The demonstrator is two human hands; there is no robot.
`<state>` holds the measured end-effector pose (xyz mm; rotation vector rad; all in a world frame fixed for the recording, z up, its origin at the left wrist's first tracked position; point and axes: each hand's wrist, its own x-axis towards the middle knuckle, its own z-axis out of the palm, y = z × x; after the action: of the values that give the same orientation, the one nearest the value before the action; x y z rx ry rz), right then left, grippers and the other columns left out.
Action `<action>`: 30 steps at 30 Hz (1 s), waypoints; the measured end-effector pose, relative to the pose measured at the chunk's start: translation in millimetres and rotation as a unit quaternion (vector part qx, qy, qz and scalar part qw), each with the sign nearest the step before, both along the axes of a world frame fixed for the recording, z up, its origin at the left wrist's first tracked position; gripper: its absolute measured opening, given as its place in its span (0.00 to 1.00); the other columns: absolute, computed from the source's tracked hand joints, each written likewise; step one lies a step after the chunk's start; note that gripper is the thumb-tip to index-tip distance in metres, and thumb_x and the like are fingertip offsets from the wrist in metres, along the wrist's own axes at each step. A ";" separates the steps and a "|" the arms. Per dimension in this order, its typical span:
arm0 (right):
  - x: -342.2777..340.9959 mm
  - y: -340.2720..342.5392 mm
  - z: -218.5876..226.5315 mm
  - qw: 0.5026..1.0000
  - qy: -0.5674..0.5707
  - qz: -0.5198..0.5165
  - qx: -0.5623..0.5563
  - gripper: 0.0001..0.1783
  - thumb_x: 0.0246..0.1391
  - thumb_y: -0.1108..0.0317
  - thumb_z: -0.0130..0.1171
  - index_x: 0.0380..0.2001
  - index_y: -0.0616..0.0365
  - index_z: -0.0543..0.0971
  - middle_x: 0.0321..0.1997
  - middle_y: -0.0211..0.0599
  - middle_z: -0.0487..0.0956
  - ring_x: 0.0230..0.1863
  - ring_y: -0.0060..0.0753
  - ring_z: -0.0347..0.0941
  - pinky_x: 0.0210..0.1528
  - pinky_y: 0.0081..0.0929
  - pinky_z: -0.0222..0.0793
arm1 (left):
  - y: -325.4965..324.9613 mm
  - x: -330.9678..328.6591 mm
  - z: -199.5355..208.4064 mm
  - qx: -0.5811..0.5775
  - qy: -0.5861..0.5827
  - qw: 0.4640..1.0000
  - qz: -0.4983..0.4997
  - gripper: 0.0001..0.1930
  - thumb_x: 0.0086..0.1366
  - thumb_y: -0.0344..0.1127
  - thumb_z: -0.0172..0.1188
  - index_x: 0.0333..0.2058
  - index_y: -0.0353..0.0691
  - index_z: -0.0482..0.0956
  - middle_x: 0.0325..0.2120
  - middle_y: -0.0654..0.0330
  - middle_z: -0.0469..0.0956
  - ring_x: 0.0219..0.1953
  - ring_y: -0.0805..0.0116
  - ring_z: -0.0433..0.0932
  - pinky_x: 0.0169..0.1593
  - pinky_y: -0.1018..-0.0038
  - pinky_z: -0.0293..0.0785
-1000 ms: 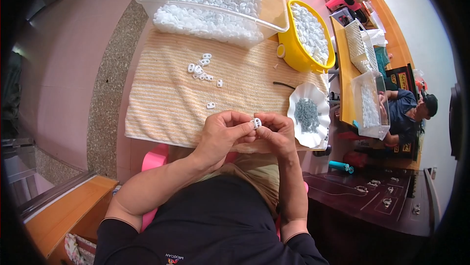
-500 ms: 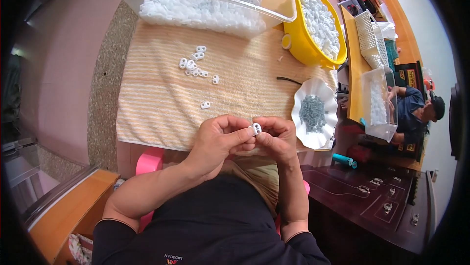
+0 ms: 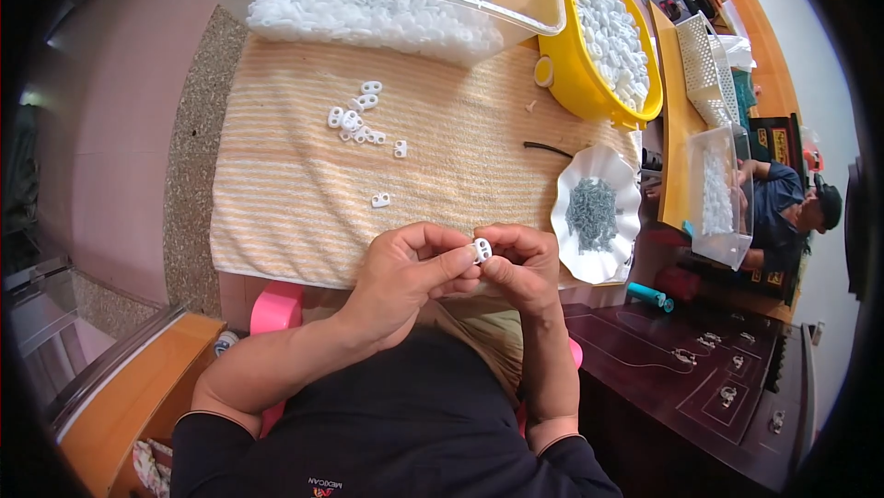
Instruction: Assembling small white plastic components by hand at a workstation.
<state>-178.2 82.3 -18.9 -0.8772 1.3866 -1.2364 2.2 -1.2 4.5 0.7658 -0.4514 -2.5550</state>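
Observation:
Between my two hands, over the near edge of the towel, is a small white plastic two-hole cord lock [image 3: 482, 250]. My left hand [image 3: 419, 263] pinches it from the left with thumb and fingertips. From the right, my right hand [image 3: 520, 263] grips it with thumb and forefinger. Its two holes face up; the fingers cover part of it. Farther off on the striped towel [image 3: 295, 185] lies a loose cluster of similar white pieces [image 3: 354, 121], with two single ones nearer me. A white scalloped dish [image 3: 564, 245] holding small dark grey parts [image 3: 592, 213] stands right of my right hand.
A clear bin [image 3: 516, 24] of white pieces stands at the back, beside a yellow tub [image 3: 575, 98] of more. A thin black strip [image 3: 547, 147] lies near the dish. At the far right, another person [image 3: 787, 203] sits at a clear container [image 3: 697, 213].
Both hands stay closed on the white cord lock, which has turned slightly and sits a little lower. The view has shifted slightly; the things on the towel look unmoved.

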 end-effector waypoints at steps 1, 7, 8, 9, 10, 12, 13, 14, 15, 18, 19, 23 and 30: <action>0.4 -0.2 1.6 1.000 -0.014 -0.001 0.004 0.17 0.46 0.77 0.65 0.42 0.66 0.79 0.37 0.37 0.82 0.36 0.24 0.78 0.40 0.21 0.75 | 0.2 -0.1 -0.2 0.001 0.001 1.000 0.003 0.06 0.64 0.27 0.58 0.38 0.34 0.75 0.32 0.56 0.80 0.32 0.71 0.80 0.38 0.77 0.80; 0.2 -0.6 1.6 1.000 0.009 0.003 -0.016 0.16 0.46 0.77 0.65 0.41 0.65 0.80 0.36 0.37 0.82 0.37 0.23 0.77 0.40 0.21 0.74 | 0.6 -1.2 1.5 0.014 0.000 1.000 0.006 0.06 0.63 0.28 0.60 0.37 0.32 0.75 0.30 0.57 0.79 0.32 0.73 0.79 0.38 0.79 0.79; 0.2 -1.2 1.7 0.999 0.020 0.008 -0.031 0.16 0.46 0.77 0.66 0.41 0.65 0.80 0.36 0.37 0.82 0.37 0.23 0.77 0.40 0.21 0.74 | 0.6 -1.4 1.4 0.014 0.000 1.000 0.005 0.06 0.63 0.28 0.60 0.37 0.32 0.75 0.30 0.57 0.79 0.32 0.73 0.79 0.38 0.79 0.79; 0.4 -1.4 1.1 0.999 0.020 0.008 -0.031 0.16 0.46 0.77 0.66 0.41 0.65 0.80 0.36 0.37 0.82 0.37 0.23 0.77 0.40 0.21 0.74 | 0.6 -1.5 1.3 0.014 0.000 1.000 0.004 0.06 0.63 0.28 0.60 0.37 0.32 0.76 0.30 0.57 0.79 0.32 0.73 0.79 0.38 0.78 0.80; 0.6 -1.6 0.4 0.999 0.013 0.007 -0.047 0.16 0.45 0.76 0.66 0.41 0.65 0.80 0.36 0.38 0.82 0.37 0.24 0.77 0.40 0.21 0.74 | 0.7 -1.6 1.2 0.014 0.001 1.000 0.003 0.06 0.63 0.28 0.60 0.37 0.32 0.76 0.31 0.58 0.79 0.32 0.73 0.79 0.39 0.78 0.80; -0.3 -1.6 -0.1 0.998 0.007 0.006 -0.062 0.16 0.44 0.76 0.67 0.40 0.65 0.80 0.36 0.38 0.82 0.36 0.24 0.77 0.39 0.21 0.73 | 1.3 -1.5 0.0 0.014 0.008 1.000 0.000 0.06 0.63 0.28 0.60 0.37 0.33 0.76 0.31 0.58 0.79 0.33 0.73 0.79 0.39 0.77 0.80; -1.8 -1.2 0.0 0.997 0.020 0.014 -0.069 0.17 0.44 0.76 0.68 0.40 0.65 0.80 0.36 0.39 0.82 0.36 0.25 0.77 0.39 0.21 0.73 | 1.6 -1.6 -0.6 0.014 0.016 1.000 -0.003 0.06 0.63 0.28 0.60 0.37 0.33 0.76 0.32 0.58 0.79 0.33 0.73 0.79 0.40 0.77 0.81; -2.1 -1.1 0.0 0.996 0.034 0.022 -0.077 0.17 0.43 0.76 0.68 0.39 0.65 0.80 0.36 0.40 0.82 0.36 0.26 0.77 0.39 0.22 0.73 | 1.6 -1.0 -1.3 0.014 0.016 1.000 -0.003 0.06 0.63 0.28 0.60 0.37 0.33 0.76 0.32 0.58 0.79 0.33 0.73 0.79 0.40 0.77 0.81; -1.6 -1.2 0.4 0.996 0.034 0.022 -0.078 0.17 0.43 0.76 0.68 0.39 0.65 0.80 0.36 0.40 0.82 0.36 0.26 0.77 0.39 0.22 0.73 | 1.7 -0.4 -1.7 0.017 0.025 1.000 -0.004 0.06 0.62 0.28 0.60 0.37 0.33 0.76 0.32 0.58 0.79 0.33 0.73 0.79 0.40 0.77 0.81; -0.6 -1.8 3.8 0.996 0.030 0.024 -0.084 0.17 0.43 0.77 0.68 0.39 0.65 0.80 0.36 0.40 0.81 0.36 0.27 0.77 0.39 0.21 0.72 | 1.4 -0.8 -1.8 0.019 0.033 0.999 -0.012 0.07 0.63 0.28 0.60 0.38 0.34 0.75 0.32 0.58 0.79 0.33 0.73 0.79 0.40 0.77 0.80; -0.1 -2.4 5.1 0.995 0.020 0.025 -0.092 0.16 0.43 0.77 0.67 0.40 0.65 0.80 0.36 0.40 0.81 0.36 0.27 0.77 0.38 0.21 0.72 | 1.3 -1.2 -1.7 0.017 0.034 0.999 -0.016 0.07 0.63 0.28 0.60 0.38 0.34 0.75 0.31 0.58 0.79 0.33 0.73 0.79 0.40 0.77 0.80; 3.0 -2.3 6.6 0.993 -0.027 0.015 -0.117 0.19 0.45 0.74 0.69 0.43 0.64 0.80 0.34 0.39 0.76 0.33 0.24 0.71 0.36 0.17 0.66 | 1.6 -2.9 -2.5 0.008 0.047 0.999 -0.025 0.07 0.63 0.30 0.61 0.37 0.35 0.74 0.31 0.59 0.79 0.32 0.75 0.79 0.37 0.79 0.79; 0.9 -1.7 12.6 0.991 0.013 0.036 -0.130 0.17 0.46 0.77 0.66 0.42 0.62 0.80 0.34 0.37 0.77 0.34 0.25 0.75 0.36 0.19 0.70 | 3.6 -2.9 -4.5 -0.016 0.058 0.997 -0.039 0.06 0.63 0.31 0.61 0.34 0.38 0.73 0.28 0.60 0.78 0.30 0.77 0.78 0.32 0.83 0.76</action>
<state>-177.4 80.7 -6.3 -1.1163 1.2183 -1.3742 -0.7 2.4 -0.1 0.5954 -0.4916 -2.6420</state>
